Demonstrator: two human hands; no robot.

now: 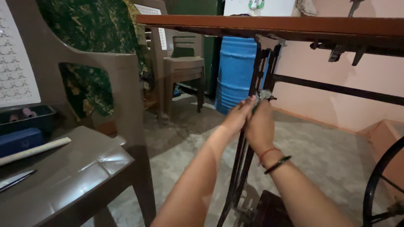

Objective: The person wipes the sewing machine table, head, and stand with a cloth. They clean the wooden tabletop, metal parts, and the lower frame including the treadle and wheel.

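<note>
Both my arms reach forward under the brown wooden tabletop (269,24) of a treadle sewing table. My left hand (236,117) and my right hand (260,126) are pressed together around a small metal part (264,96) on the black iron leg frame (256,75). The fingers of both hands are closed on that part and hide most of it. A red thread and a dark bangle (275,162) sit on my right wrist. The black treadle wheel (381,176) shows at the right edge.
A brown plastic chair (75,168) stands at my left with a wooden ruler (33,150) and a dark pen on its seat. Another brown chair (183,67) and a blue barrel (236,71) stand behind. The floor is bare concrete, with a pink wall at right.
</note>
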